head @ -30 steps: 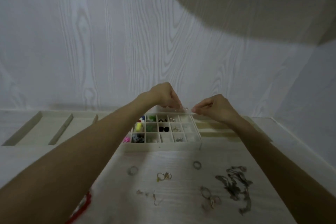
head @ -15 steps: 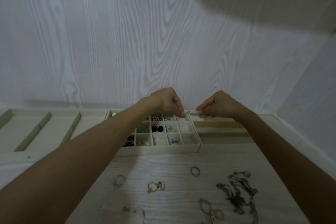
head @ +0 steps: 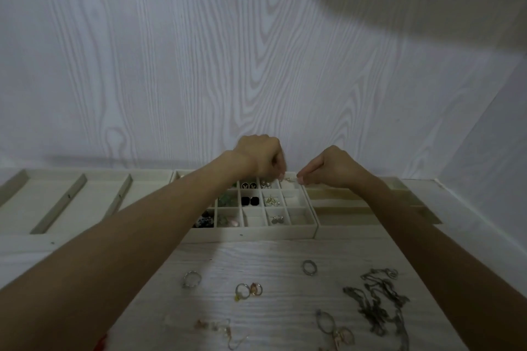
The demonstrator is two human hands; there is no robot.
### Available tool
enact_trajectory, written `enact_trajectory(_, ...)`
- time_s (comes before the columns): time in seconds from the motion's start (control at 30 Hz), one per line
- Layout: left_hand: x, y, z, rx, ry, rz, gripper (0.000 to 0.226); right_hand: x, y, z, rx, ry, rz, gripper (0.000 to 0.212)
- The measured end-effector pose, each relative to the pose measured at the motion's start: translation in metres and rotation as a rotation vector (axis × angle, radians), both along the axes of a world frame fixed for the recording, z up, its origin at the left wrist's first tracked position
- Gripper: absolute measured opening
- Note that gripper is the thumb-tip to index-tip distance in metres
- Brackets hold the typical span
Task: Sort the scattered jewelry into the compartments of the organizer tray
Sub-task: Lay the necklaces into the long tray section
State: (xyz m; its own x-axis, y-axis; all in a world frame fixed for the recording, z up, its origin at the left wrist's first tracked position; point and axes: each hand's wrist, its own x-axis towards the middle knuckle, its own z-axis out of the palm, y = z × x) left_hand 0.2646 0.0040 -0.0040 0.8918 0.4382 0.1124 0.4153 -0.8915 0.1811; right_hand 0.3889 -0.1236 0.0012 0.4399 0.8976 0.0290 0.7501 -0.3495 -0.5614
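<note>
risk is the small earring (head: 288, 179) slipping as the left hand (head: 263, 158) and right hand (head: 328, 169) are pinching it from either end over the organizer tray (head: 251, 232), far-right cell, and dropping into a neighbouring cell. both hands are working close to the back wall (head: 199, 65) with thin dividers below, so room is opening only toward the table (head: 256, 259), where rings (head: 248, 291) and tangled chains (head: 376, 302) are lying.

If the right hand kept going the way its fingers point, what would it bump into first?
The right hand points leftward, so it would probably meet the left hand first. Only a tiny piece of jewelry sits between their fingertips, above the organizer tray; depth is hard to judge.
</note>
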Motion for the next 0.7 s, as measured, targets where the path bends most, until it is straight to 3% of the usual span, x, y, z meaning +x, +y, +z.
enact_trajectory(0.23,0.004,-0.009,0.0,0.046,-0.095,0.048,0.013,-0.007,0.008,-0.016,0.013,-0.101,-0.04,0.011)
enact_trajectory(0.37,0.002,-0.006,0.0,-0.011,-0.016,-0.011,0.017,-0.01,0.017,-0.017,-0.079,-0.252,-0.04,0.008)
enact_trajectory(0.5,0.001,-0.001,-0.006,-0.03,0.062,-0.027,0.017,-0.014,0.026,-0.015,-0.238,-0.393,-0.034,0.019)
enact_trajectory(0.6,0.002,0.001,-0.006,-0.031,0.102,-0.037,0.018,-0.015,0.028,-0.008,-0.352,-0.376,0.015,0.024)
enact_trajectory(0.7,0.0,0.001,-0.003,-0.026,0.135,-0.055,0.021,-0.013,0.017,0.009,-0.309,-0.322,0.019,0.024)
